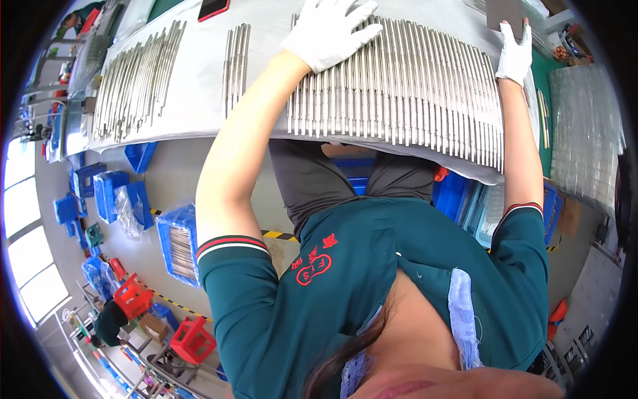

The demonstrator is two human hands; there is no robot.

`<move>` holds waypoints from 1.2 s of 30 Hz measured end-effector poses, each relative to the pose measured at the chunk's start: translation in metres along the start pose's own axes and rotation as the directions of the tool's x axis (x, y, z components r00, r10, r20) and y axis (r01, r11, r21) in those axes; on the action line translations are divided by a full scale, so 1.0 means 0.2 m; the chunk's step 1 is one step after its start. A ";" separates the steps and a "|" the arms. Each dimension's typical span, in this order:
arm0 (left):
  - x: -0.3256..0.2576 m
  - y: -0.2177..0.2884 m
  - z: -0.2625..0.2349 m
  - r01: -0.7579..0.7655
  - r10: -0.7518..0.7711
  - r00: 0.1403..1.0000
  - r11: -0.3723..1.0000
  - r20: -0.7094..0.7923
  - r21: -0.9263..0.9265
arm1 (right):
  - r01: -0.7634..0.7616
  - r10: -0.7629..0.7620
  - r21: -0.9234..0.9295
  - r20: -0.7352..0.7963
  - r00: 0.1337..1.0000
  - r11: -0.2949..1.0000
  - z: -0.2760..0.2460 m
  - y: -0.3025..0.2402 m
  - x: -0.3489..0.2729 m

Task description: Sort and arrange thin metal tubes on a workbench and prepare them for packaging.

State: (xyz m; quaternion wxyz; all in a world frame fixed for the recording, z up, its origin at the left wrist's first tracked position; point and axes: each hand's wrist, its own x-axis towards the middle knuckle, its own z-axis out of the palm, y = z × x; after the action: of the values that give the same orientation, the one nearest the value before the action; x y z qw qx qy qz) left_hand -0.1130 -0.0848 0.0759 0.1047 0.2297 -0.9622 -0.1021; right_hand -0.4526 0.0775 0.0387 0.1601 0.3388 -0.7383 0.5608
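Note:
My left hand (pixel 329 33), in a white glove, lies with fingers spread over a wide row of slim metal rods (pixel 399 86). The rods lie side by side on a white-covered table (pixel 199 73), pointing away from me. At the right end of the row, my right hand (pixel 516 56) wears a white glove with bare fingertips showing. Its thumb and a finger grip the near edge of a flat grey-brown piece (pixel 504 13). A small separate group of rods (pixel 236 63) lies left of my left forearm, and a looser group (pixel 139 80) lies farther left.
A red-edged phone (pixel 213 8) lies at the far edge of the table. Clear plastic trays (pixel 581 126) are stacked on the right. Blue bins (pixel 178 243) and red crates (pixel 193 339) stand on the floor to the left. Another person (pixel 109 322) is at the lower left.

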 end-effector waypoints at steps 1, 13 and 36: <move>-0.01 -0.06 0.02 0.001 -0.001 1.000 1.000 -0.001 0.003 | 0.001 -0.001 0.015 0.006 1.000 1.000 0.01 -0.01 0.00; -0.05 0.00 -0.12 -0.058 0.064 0.991 0.997 -0.121 0.055 | -0.086 0.082 0.053 0.083 0.993 0.995 0.03 0.06 0.01; -0.01 -0.04 0.07 -0.223 0.256 0.948 0.958 -0.189 0.178 | -0.087 0.076 0.162 0.076 0.994 0.983 0.05 0.07 0.00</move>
State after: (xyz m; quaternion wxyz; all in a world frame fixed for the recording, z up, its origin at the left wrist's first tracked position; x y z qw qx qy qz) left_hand -0.1121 -0.0885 0.0612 0.1993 0.1277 -0.9715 0.0112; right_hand -0.4608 0.0707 0.0255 0.0825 0.3396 -0.7077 0.6140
